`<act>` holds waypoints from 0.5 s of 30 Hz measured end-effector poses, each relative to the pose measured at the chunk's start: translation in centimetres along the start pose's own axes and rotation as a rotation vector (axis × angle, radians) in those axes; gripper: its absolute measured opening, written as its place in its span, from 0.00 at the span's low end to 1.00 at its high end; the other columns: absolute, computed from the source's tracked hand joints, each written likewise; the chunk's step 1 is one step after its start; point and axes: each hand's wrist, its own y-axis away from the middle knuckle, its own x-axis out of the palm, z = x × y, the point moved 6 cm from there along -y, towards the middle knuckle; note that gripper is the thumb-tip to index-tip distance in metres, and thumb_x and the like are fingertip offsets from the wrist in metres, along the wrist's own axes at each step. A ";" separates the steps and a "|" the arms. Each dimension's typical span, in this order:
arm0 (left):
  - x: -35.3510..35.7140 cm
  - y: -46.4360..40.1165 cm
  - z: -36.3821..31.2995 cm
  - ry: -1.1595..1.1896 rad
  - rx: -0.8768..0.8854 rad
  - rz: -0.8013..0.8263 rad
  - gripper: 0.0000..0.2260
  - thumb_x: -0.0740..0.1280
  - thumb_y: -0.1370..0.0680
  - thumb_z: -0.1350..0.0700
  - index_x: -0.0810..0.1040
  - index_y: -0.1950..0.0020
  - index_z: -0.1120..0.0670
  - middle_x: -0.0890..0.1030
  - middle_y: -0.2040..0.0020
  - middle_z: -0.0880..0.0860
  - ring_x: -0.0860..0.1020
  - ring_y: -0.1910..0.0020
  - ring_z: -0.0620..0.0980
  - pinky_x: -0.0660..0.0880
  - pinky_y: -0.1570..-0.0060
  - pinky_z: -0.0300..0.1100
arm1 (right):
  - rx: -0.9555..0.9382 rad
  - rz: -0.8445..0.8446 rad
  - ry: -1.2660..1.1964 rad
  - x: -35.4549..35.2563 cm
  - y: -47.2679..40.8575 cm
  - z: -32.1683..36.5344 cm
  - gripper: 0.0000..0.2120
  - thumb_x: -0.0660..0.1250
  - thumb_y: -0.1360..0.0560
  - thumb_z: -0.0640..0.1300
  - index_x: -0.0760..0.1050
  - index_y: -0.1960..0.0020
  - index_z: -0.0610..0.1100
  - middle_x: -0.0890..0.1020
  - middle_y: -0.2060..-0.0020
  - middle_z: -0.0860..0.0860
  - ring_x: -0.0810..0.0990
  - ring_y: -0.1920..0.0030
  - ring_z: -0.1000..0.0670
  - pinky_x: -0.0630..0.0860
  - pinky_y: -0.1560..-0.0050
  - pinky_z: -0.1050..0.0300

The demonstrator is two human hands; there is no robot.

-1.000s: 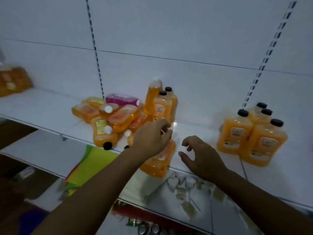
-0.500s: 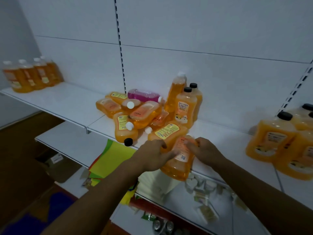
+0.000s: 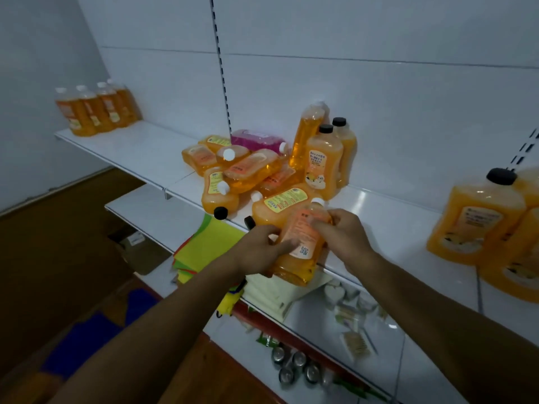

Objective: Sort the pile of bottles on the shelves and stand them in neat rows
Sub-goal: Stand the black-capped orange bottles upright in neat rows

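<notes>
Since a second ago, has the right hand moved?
Yes. The right hand moved left along the shelf edge and now grips the orange bottle.

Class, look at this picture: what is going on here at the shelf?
A person is sorting bottles on a white shelf. Both hands grip one orange bottle at the shelf's front edge: the left hand on its lower side, the right hand near its white cap. Behind it lies a jumbled pile of bottles, while a neat row stands far left.

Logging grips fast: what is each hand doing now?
Left hand: holding the orange bottle.
Right hand: holding the same bottle.
</notes>
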 end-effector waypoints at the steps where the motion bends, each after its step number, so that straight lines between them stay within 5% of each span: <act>1: -0.2 0.6 0.0 0.009 0.001 -0.023 0.19 0.66 0.23 0.43 0.75 0.38 0.53 0.82 0.50 0.54 0.83 0.59 0.54 0.82 0.62 0.53 | -0.020 -0.004 -0.016 0.3 0.4 0.3 0.16 0.70 0.26 0.53 0.75 0.41 0.49 0.82 0.50 0.50 0.83 0.53 0.49 0.82 0.51 0.47; 7: -3.4 4.3 1.1 0.029 0.018 -0.172 0.18 0.67 0.23 0.44 0.76 0.40 0.53 0.82 0.50 0.54 0.83 0.55 0.53 0.81 0.56 0.54 | -0.213 0.034 -0.004 4.3 2.1 4.4 0.15 0.70 0.25 0.50 0.75 0.40 0.50 0.80 0.49 0.53 0.81 0.53 0.54 0.80 0.58 0.58; 11: -8.3 7.3 3.3 0.067 0.035 -0.317 0.16 0.67 0.23 0.44 0.78 0.39 0.52 0.83 0.50 0.52 0.83 0.56 0.51 0.82 0.56 0.52 | -0.343 0.100 0.040 9.8 3.0 8.5 0.10 0.70 0.27 0.48 0.76 0.47 0.51 0.81 0.53 0.53 0.81 0.53 0.52 0.81 0.54 0.49; 15: -14.4 9.7 6.9 0.083 0.038 -0.435 0.20 0.69 0.25 0.42 0.78 0.38 0.51 0.83 0.49 0.51 0.83 0.55 0.51 0.81 0.53 0.55 | -0.445 0.170 0.061 17.1 3.4 12.2 0.16 0.71 0.28 0.49 0.77 0.42 0.49 0.82 0.51 0.54 0.80 0.50 0.54 0.80 0.49 0.50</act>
